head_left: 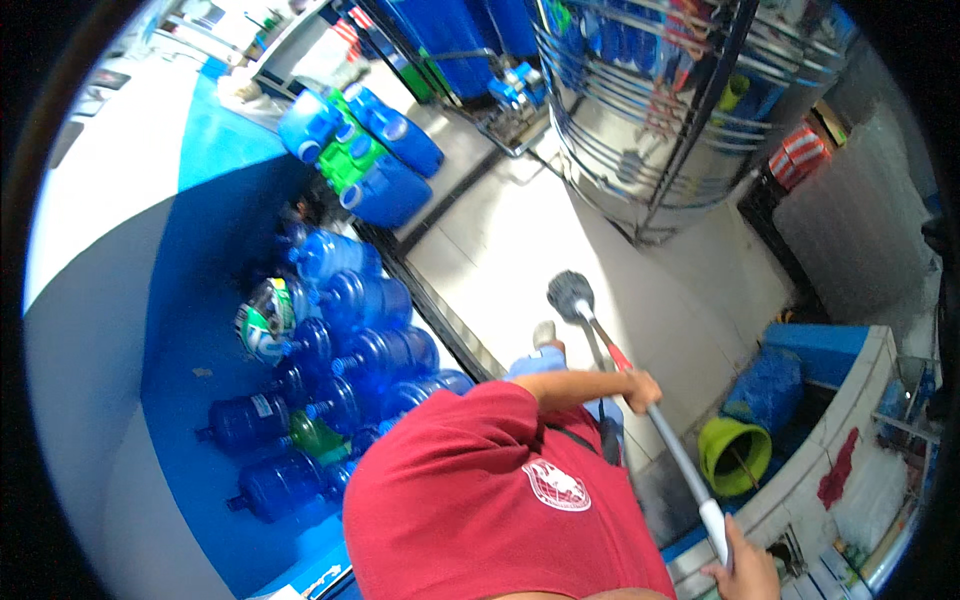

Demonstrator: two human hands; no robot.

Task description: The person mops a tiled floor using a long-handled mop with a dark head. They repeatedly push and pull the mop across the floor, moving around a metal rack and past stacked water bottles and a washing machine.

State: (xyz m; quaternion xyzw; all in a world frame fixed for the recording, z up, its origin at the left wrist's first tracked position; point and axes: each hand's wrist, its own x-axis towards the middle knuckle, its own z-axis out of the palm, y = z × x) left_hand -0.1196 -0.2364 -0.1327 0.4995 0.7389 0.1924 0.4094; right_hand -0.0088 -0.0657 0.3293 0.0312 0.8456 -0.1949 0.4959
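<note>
A mop [672, 445] slants across the view, its pole grey and white with a red section. My left hand [642, 391] is wrapped round the pole near its middle, just behind the red part. Near the pole's white upper end, my right hand [746, 568] grips it, close to the lower edge of the picture. The mop's dark grey stringy head [570, 290] rests on the pale tiled floor [510, 245], a little ahead of my foot [544, 334].
Blue water jugs [385, 350] lie piled at my left. Beyond them stand blue and green jerrycans [385, 190]. A round metal rack [650, 130] stands ahead. To my right are a yellow-green bucket [735, 455] and a low tiled ledge [850, 405].
</note>
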